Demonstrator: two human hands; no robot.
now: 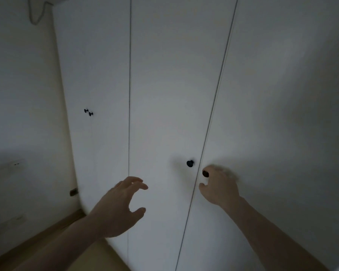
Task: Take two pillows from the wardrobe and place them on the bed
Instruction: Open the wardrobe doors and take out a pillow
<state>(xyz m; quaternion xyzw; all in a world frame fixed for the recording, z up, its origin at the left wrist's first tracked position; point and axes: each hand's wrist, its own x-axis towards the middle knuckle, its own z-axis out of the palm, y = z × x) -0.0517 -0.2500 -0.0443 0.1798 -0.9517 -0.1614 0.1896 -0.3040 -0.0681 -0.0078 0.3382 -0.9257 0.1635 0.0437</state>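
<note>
While the wardrobe (164, 75) stands fully shut, we cannot see the pillows at all; we judge they lie behind these white doors, and the bed is out of view too. At far left, a pair of small black knobs (88, 112) sits on the farther doors, untouched. Nearer the middle, our left hand (117, 208) hovers in front of the centre door with fingers spread and lightly curved, gripping nothing. To its right a black knob (190, 163) stands free beside the door seam. Just past that seam our right hand (219, 186) reaches the neighbouring dark knob (205, 173), fingers curled around it; motion blur keeps us from telling how firm the hold is.

The risks we foresee: a loose pinch could slip off the small round knob as we pull, and the door, swinging outward, could strike our left hand or forearm if it stays close. Dim light may also make us misjudge the free knob.
</note>
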